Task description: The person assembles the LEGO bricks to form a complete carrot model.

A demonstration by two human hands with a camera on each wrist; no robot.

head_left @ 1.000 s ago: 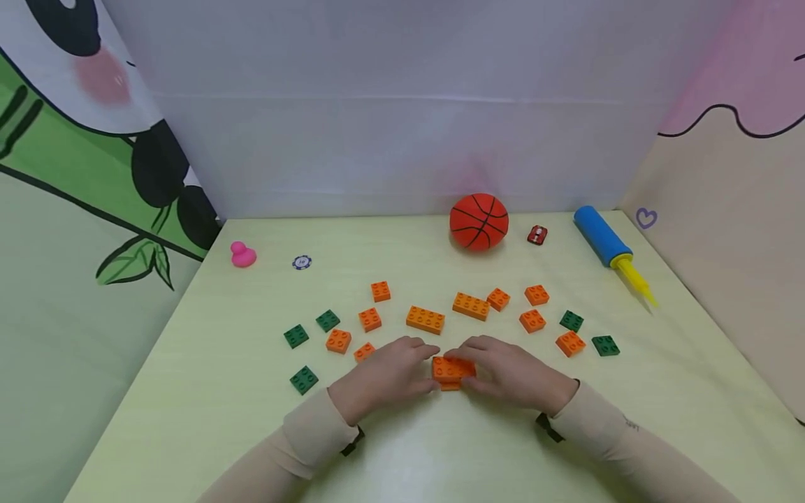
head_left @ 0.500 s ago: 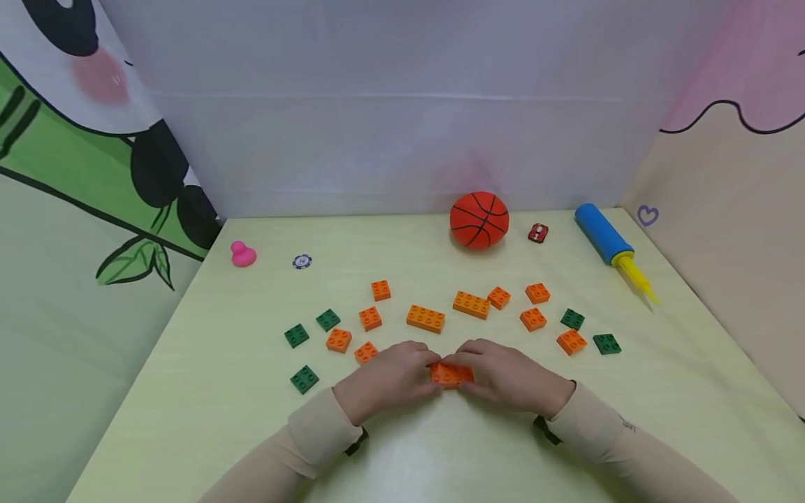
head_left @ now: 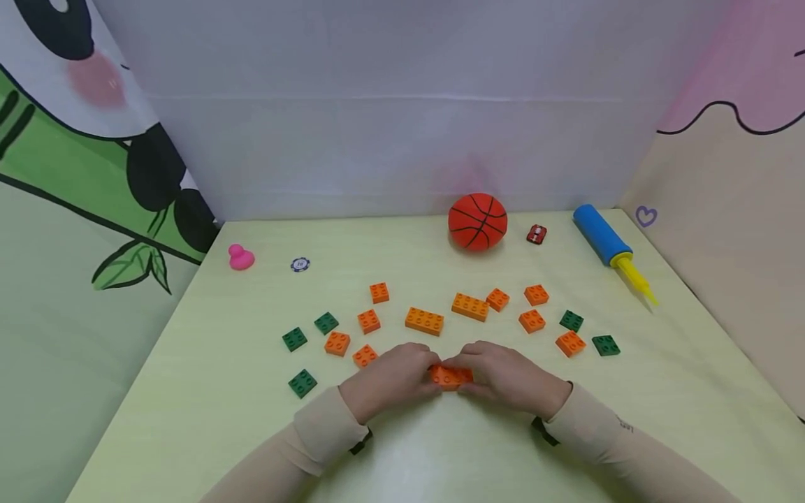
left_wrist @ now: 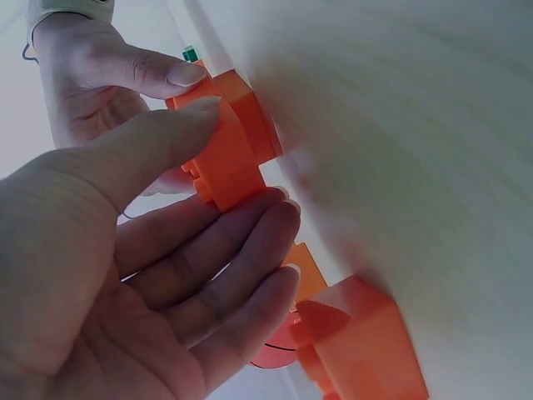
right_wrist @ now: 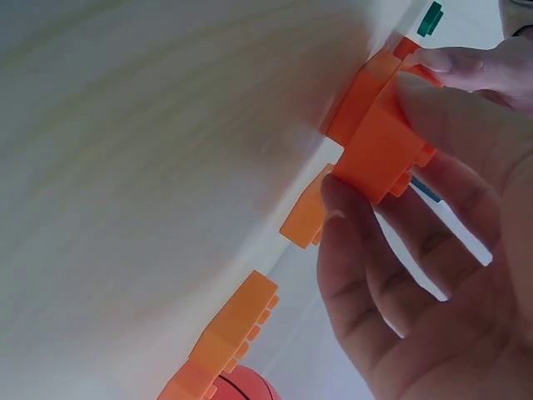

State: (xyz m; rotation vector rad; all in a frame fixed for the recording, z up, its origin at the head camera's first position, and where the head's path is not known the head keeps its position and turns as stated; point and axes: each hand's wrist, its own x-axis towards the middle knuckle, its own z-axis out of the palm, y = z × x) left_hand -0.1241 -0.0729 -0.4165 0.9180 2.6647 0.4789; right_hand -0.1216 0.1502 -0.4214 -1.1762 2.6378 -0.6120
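Both hands hold one long orange toy brick (head_left: 451, 378) by its two ends, near the middle of the table. My left hand (head_left: 393, 381) pinches its left end between thumb and fingers; my right hand (head_left: 508, 376) pinches the right end the same way. Under it, touching, is a narrower orange brick (left_wrist: 254, 117) standing on the table, also visible as the lower brick (right_wrist: 358, 104) in the right wrist view. The upper brick's studs face up. Whether the two are fully pressed together cannot be told. In the head view the lower brick is hidden.
Beyond the hands lie two long orange bricks (head_left: 424, 321), several small orange bricks (head_left: 532, 321) and several green bricks (head_left: 303, 383). Farther back are a pink toy (head_left: 241, 258), a poker chip (head_left: 300, 265), a small basketball (head_left: 478, 222), a red toy car (head_left: 537, 234) and a blue-yellow pump (head_left: 604, 237).
The upper brick has tipped and settled slightly lower, covering the lower brick in the head view. My left hand has shifted right, and its fingers have come closer to the right hand's.
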